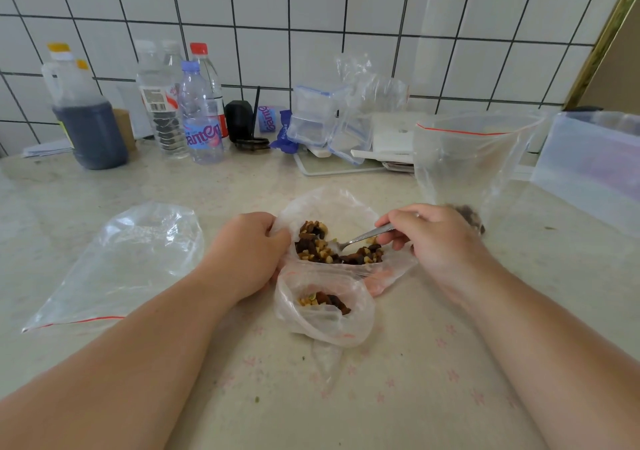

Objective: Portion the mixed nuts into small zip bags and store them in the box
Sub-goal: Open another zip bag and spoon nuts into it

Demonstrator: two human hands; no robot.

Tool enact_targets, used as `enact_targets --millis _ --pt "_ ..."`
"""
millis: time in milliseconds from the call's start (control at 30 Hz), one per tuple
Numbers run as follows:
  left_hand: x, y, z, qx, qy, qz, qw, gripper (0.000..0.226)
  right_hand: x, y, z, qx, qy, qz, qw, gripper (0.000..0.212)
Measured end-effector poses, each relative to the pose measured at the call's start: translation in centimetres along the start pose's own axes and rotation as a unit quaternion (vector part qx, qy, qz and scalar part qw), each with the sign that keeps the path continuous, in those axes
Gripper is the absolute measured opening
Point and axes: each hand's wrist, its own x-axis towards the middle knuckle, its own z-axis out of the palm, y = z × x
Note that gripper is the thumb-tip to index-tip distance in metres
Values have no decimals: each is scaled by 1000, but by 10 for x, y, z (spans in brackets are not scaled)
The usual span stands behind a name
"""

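A clear plastic bag [332,207] lies open at the middle of the counter with a heap of mixed nuts [322,245] in it. My left hand [247,249] grips the bag's left edge. My right hand [433,238] holds a metal spoon [367,235] whose bowl is down in the nuts. Just in front stands a small zip bag [325,325], mouth open, with a few nuts [323,300] at its bottom. A translucent box [588,162] sits at the right edge.
An empty zip bag [117,262] lies flat at the left. Another zip bag [467,159] with a red seal stands upright behind my right hand. Bottles [201,114], a dark jug [86,127] and stacked small containers [318,117] line the tiled wall.
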Motion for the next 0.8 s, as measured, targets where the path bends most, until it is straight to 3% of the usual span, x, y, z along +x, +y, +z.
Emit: enact_targets --millis 133,433,633,800 --pt "0 0 0 12 -2 16 1000 37 -3 -2 4 9 -59 18 998 27" --pt "1 -1 1 -25 3 -9 1000 29 5 0 -4 136 22 138 981 32" --pt "0 -1 -1 -49 -2 -32 998 27 5 -6 -13 194 26 142 970 28" --pt "-1 0 -3 -55 -7 -40 998 28 0 -13 -24 212 -23 109 971 35"
